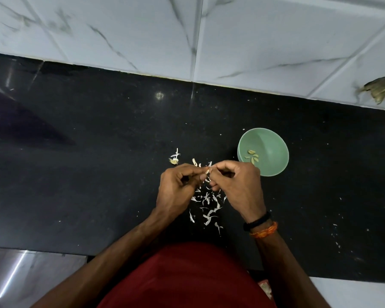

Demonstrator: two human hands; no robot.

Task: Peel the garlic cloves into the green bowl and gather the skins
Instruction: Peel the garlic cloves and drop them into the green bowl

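Observation:
My left hand (178, 187) and my right hand (237, 185) meet above the black counter, fingertips together, both pinching a small garlic clove (207, 170) with skin on it. Most of the clove is hidden by my fingers. The green bowl (273, 138) stands just right of my right hand and holds several peeled cloves (252, 156). Loose white skins (208, 205) lie scattered on the counter under and behind my hands. A garlic root stub with a bit of stem (174, 160) lies left of my fingertips.
The black counter (87, 174) runs left and right, with a white marbled tile wall (187, 30) behind it. A chipped spot (377, 90) marks the wall at far right. The counter's front edge sits near my red shirt (187, 281).

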